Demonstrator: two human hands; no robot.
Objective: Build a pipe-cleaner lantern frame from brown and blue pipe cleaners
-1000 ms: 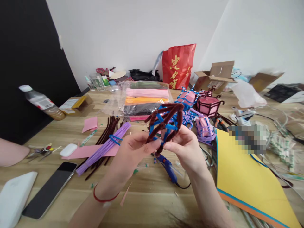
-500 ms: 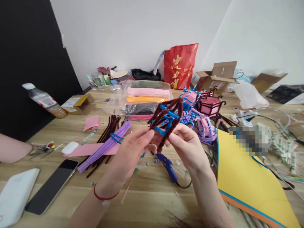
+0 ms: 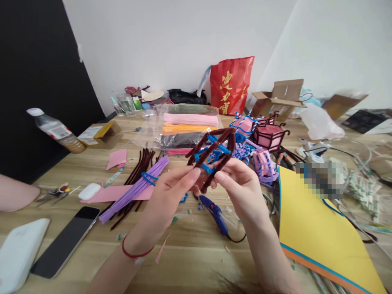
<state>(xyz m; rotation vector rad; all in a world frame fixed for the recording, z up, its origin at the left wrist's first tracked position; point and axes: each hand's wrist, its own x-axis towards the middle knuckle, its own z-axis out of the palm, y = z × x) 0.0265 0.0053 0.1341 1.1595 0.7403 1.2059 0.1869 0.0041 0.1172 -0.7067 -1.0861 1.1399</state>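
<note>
Both my hands hold a small frame of dark brown and blue pipe cleaners above the wooden table. My left hand, with a red string at the wrist, pinches its lower left end. My right hand grips its lower right side with fingers curled round the stems. Below the hands a blue glue gun lies on the table.
Bundles of purple and brown pipe cleaners lie left, beside pink paper, a phone and a white box. Finished pink lantern frames stand behind. Yellow card lies right. Another person's arm shows at far left.
The pipe-cleaner frame has been turned and tilted in my hands, its top leaning more to the right. My fingers have shifted along its lower ends.
</note>
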